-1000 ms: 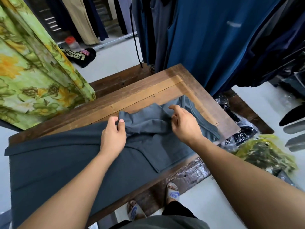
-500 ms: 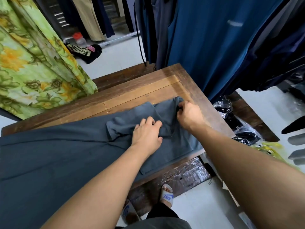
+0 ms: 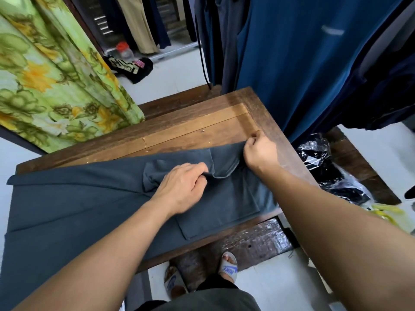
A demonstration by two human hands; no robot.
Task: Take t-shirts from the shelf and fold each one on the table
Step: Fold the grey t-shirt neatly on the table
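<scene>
A dark grey t-shirt (image 3: 74, 205) lies spread across the wooden table (image 3: 197, 129), its body hanging over the left and near edges. One sleeve is folded in over the chest. My left hand (image 3: 183, 187) sits at the shirt's middle and pinches the collar edge. My right hand (image 3: 258, 151) grips the shoulder end of the shirt near the table's right side, fingers curled round the cloth.
Blue and dark garments (image 3: 303, 63) hang close behind the table's far right corner. A green floral cloth (image 3: 51, 81) hangs at the left. Black plastic bags (image 3: 325, 167) lie on the floor at the right. My sandalled feet (image 3: 228, 265) stand by the near edge.
My left hand moved right from the sleeve fold to the collar. My right hand shifted to the far right end of the shirt and curled round the cloth.
</scene>
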